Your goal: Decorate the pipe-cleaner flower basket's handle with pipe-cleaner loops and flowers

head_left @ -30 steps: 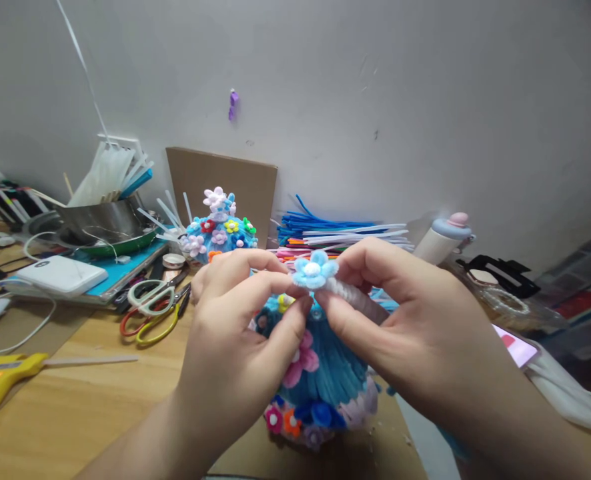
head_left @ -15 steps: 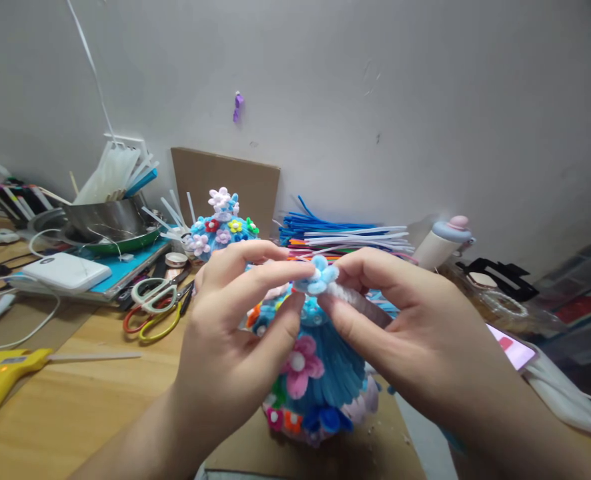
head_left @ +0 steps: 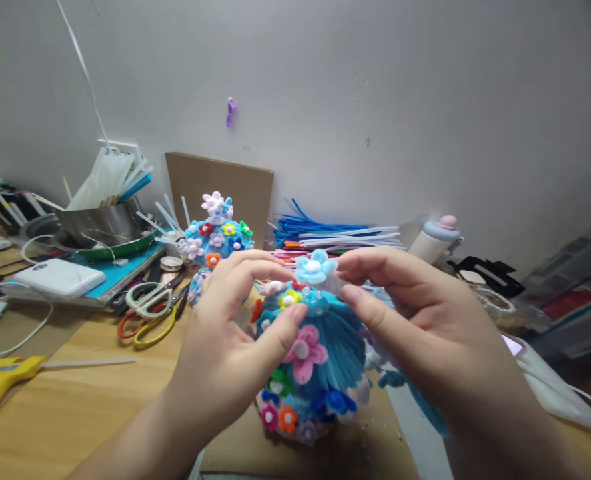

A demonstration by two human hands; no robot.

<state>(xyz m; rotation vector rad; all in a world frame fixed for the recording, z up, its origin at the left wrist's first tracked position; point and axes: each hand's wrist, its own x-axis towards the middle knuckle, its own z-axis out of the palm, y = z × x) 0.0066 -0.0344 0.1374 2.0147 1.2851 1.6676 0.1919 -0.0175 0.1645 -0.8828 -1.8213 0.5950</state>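
A blue flower of fuzzy stems with a white centre sits at the top of a flower-covered blue craft piece. The piece has a pleated shell-like panel, a large pink flower and small clear beads below the top flower. My left hand is open at its left side, thumb and fingers apart, thumb tip in front of the yellow flower. On the other side, my right hand is open too, its fingertips close to the blue flower. Whether they touch it I cannot tell.
A similar flowered piece stands behind on the left, with scissors beside it. A yellow glue gun lies at far left. Fuzzy stems are stacked by the wall, near a bottle. Cardboard lies underneath.
Both hands have loosened from the blue flower, my left thumb and fingers spreading off it. The flower now faces more upward. The view has shifted slightly.
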